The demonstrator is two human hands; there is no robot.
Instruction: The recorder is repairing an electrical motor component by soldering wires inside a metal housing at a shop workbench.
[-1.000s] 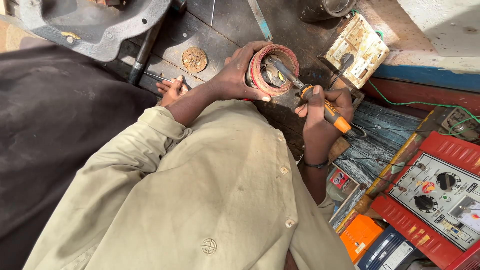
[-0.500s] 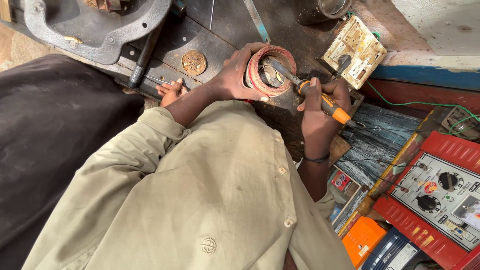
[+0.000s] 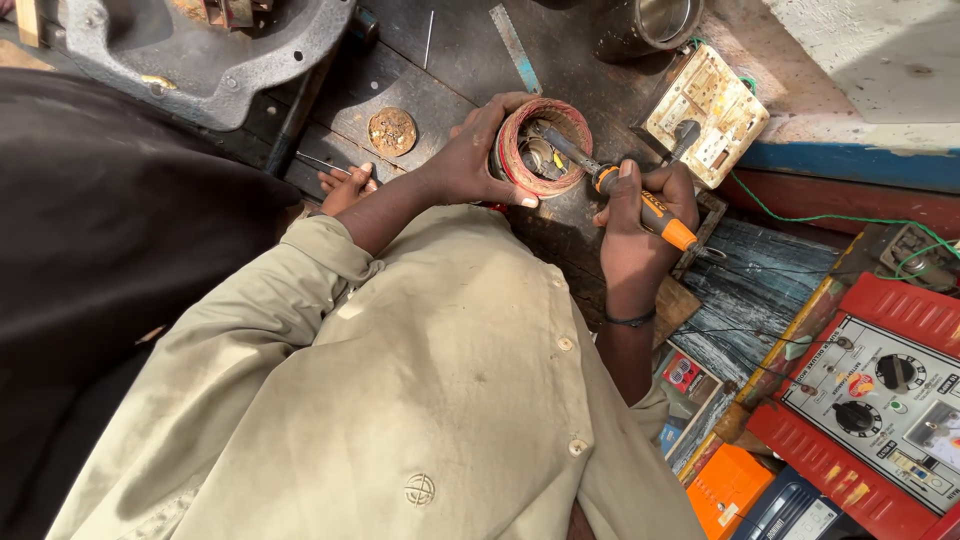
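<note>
Head view: left hand (image 3: 470, 160) fingers wrap the copper-wound stator (image 3: 540, 148) above the dark tabletop (image 3: 420, 60). Right hand (image 3: 640, 215) fingers pinch the orange-handled soldering iron (image 3: 610, 185), tip inside the stator.

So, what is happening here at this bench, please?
A person in a khaki shirt holds a round winding of reddish copper wire in the left hand. The right hand holds an orange-handled soldering iron, its tip pointing inside the coil. A worn switch board and a red meter box sit close by.
</note>
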